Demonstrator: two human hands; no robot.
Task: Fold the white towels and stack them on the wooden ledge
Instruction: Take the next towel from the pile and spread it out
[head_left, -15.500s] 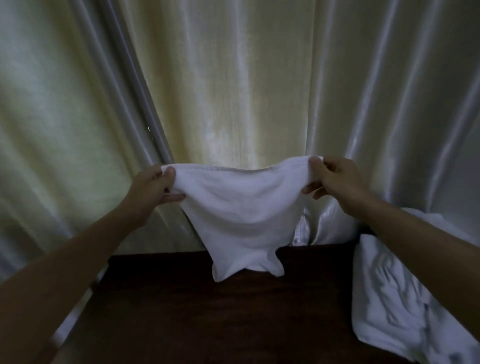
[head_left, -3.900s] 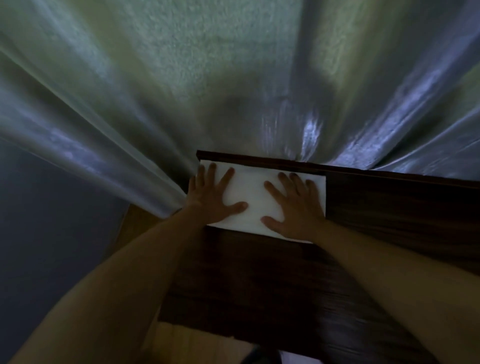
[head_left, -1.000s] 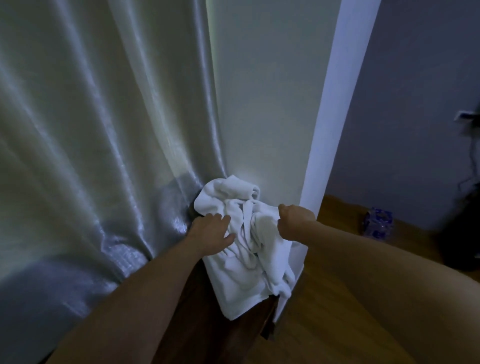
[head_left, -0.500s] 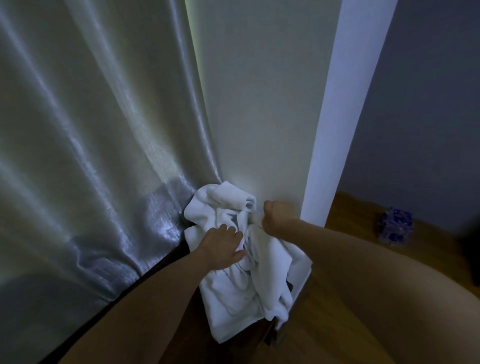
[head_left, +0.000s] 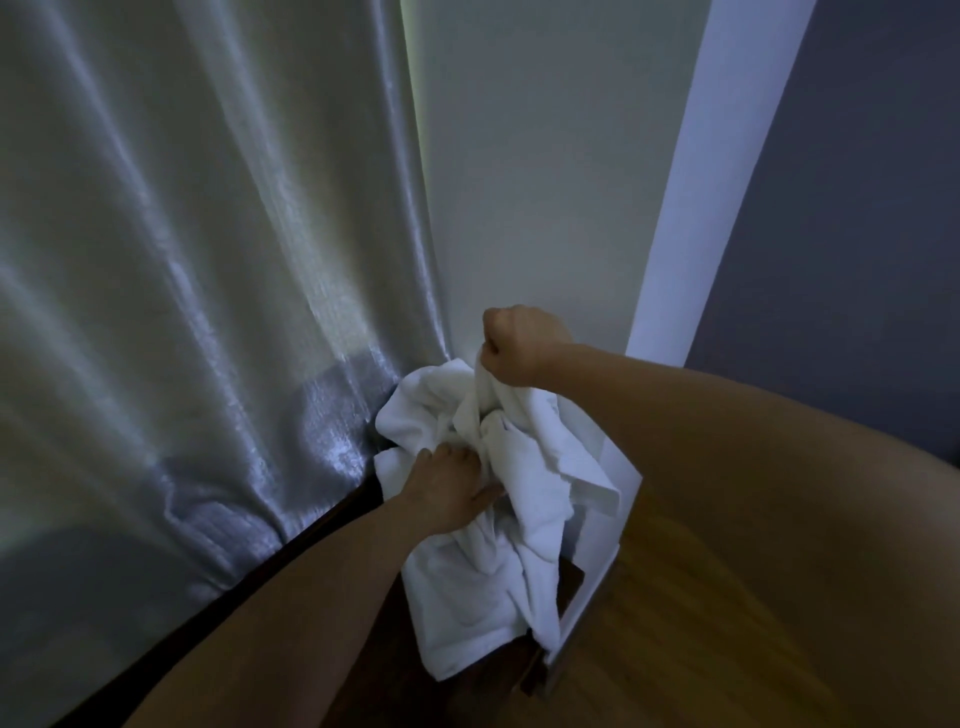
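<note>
Fingers of our right hand (head_left: 519, 345) clenched on a towel (head_left: 498, 415) corner, left hand (head_left: 449, 488) fingers spread on the crumpled towel pile (head_left: 467, 587), wooden ledge (head_left: 493, 686) beneath.

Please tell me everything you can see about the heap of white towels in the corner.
The heap of white towels looks like soft terry cloth, crumpled and unfolded. It lies on the end of the dark wooden ledge, in the corner between the shiny curtain and the pale wall. The right hand, closed in a fist, lifts one part of it upward. The left hand lies on the middle of the heap. One lower edge hangs over the ledge end.
</note>
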